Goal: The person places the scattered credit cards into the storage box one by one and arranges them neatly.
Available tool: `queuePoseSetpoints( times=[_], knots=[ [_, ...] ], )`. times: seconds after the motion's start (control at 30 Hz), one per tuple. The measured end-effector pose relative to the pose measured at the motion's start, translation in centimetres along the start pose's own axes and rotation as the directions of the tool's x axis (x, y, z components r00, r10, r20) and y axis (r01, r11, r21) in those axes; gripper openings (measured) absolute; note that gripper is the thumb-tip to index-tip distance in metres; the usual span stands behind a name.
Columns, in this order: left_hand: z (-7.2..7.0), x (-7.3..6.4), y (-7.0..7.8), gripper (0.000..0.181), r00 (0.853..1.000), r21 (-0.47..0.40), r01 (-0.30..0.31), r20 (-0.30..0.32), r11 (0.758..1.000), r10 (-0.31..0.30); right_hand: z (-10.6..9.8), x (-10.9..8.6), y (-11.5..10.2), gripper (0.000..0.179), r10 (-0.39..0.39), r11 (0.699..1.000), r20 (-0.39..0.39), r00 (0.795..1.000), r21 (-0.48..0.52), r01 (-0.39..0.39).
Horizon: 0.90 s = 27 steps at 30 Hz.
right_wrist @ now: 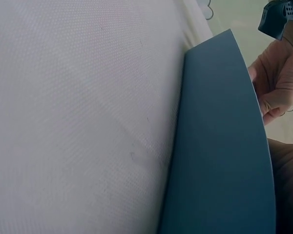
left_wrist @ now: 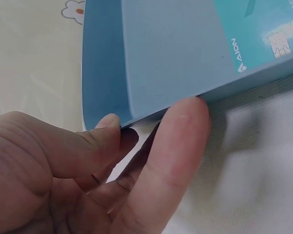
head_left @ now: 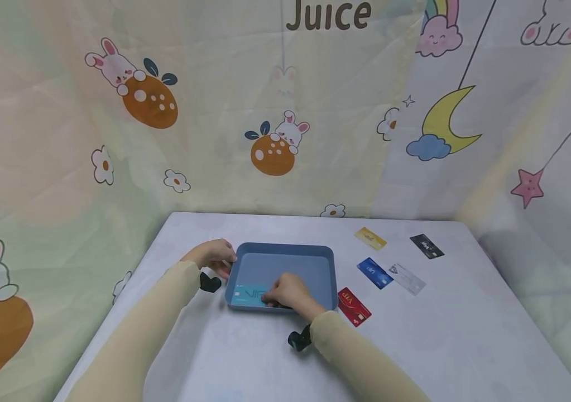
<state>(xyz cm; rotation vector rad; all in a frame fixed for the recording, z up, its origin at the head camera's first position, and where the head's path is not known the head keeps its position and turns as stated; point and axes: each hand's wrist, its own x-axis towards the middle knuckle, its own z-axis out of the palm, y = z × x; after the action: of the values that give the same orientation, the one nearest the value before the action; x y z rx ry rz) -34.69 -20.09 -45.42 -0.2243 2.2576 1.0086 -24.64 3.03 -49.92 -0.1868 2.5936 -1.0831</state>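
A blue-grey tray sits on the table. At its left side my left hand holds the rim; in the left wrist view the thumb is on the tray's edge and the other fingers are outside and below it. A teal VIP card lies in the tray's front left part. My right hand reaches over the front rim and pinches this card's right end with curled fingers. In the right wrist view the tray's outer wall hides most of that hand.
Right of the tray, several cards lie on the white table: a red VIP card, a blue card, a silver card, a gold card and a black card. A patterned cloth hangs behind.
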Motion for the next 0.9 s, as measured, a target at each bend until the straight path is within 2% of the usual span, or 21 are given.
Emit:
queuePoseSetpoints(
  times=[0.27, 0.4, 0.77, 0.9],
  knots=[
    [0.0, -0.1, -0.2, 0.03, 1.0, 0.001, -0.012, 0.014, 1.0, 0.012, -0.1, -0.2, 0.5, 0.026, -0.061, 0.997, -0.011, 0.998, 0.054, 0.062],
    [0.1, -0.2, -0.1, 0.028, 1.0, 0.011, -0.017, 0.007, 1.0, 0.016, -0.4, -0.2, 0.7, 0.026, -0.073, 0.996, -0.02, 0.997, 0.057, 0.074],
    [0.0, -0.1, 0.2, 0.025, 1.0, 0.025, -0.006, -0.005, 1.0, 0.006, -2.3, 0.1, 1.0, 0.026, -0.054, 0.997, -0.053, 0.997, 0.05, 0.057],
    [0.0, -0.1, 0.2, 0.032, 1.0, 0.02, -0.001, -0.003, 1.0, 0.001, -3.2, 0.3, 1.4, 0.024, -0.034, 0.998, -0.053, 0.998, 0.059, 0.037]
  ],
)
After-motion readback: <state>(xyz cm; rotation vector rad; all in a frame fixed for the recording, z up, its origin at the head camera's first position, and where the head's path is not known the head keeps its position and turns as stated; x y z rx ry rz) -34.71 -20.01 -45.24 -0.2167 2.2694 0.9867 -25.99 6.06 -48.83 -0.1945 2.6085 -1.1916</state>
